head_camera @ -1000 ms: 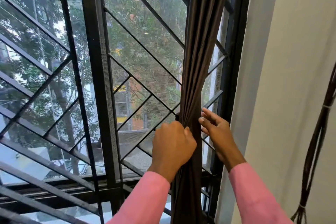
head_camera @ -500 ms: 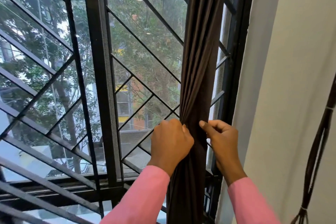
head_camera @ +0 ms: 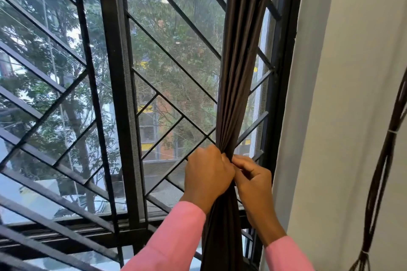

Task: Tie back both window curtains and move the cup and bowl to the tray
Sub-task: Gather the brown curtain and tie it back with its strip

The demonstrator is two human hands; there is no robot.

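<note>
A dark brown curtain (head_camera: 240,68) hangs gathered into a narrow bunch at the right side of the window. My left hand (head_camera: 207,174) is closed around the bunch from the left at about sill height above the frame. From the right, my right hand (head_camera: 253,178) has its fingers curled and pinches the fabric right beside my left thumb. The two hands touch. Below them the curtain falls straight down between my pink sleeves. No tie-back, cup, bowl or tray is in view.
Behind the curtain is a black metal window grille (head_camera: 119,99) with diagonal bars, glass and trees outside. A white wall (head_camera: 343,116) stands to the right. A bundle of dark cables (head_camera: 383,160) hangs down along that wall.
My right hand went from open fingers behind the curtain to a closed pinch on its front, moving left until it meets my left hand. The bunch got tighter.
</note>
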